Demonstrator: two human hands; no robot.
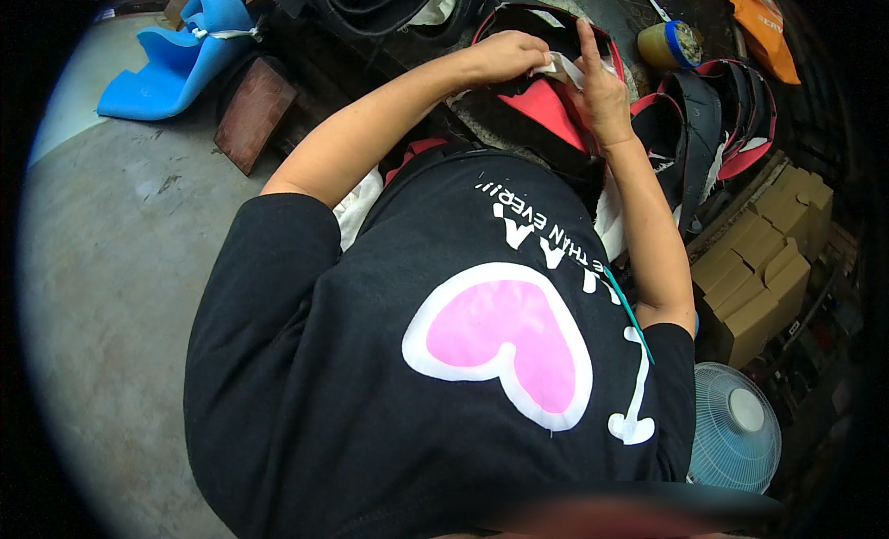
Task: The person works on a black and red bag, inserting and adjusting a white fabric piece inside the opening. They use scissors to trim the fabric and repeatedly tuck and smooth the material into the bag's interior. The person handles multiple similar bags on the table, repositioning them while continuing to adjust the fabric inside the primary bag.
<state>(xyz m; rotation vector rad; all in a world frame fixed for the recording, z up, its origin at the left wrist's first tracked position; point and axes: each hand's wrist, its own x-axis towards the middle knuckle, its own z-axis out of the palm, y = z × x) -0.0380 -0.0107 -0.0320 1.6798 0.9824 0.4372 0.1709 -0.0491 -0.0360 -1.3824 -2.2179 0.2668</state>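
Observation:
My left hand (509, 56) is closed in a pinch, its fingertips at one end of a white, cloth-like strip (561, 69). Across from it, my right hand (604, 102) has its index finger raised; its thumb and other fingers close on the strip's other end. Both hands are over a curved black piece with a red lining (548, 113), whose bright red flap shows beneath the strip. My forearms and fingers hide part of that piece.
More black bands with red lining (704, 113) lie on the right. Behind them stand a blue-rimmed tub (669, 44) and an orange bag (761, 30). Cardboard boxes (764, 261) and a fan (738, 428) are at my right. Blue foam (176, 67) and a brown block (255, 115) are on the left.

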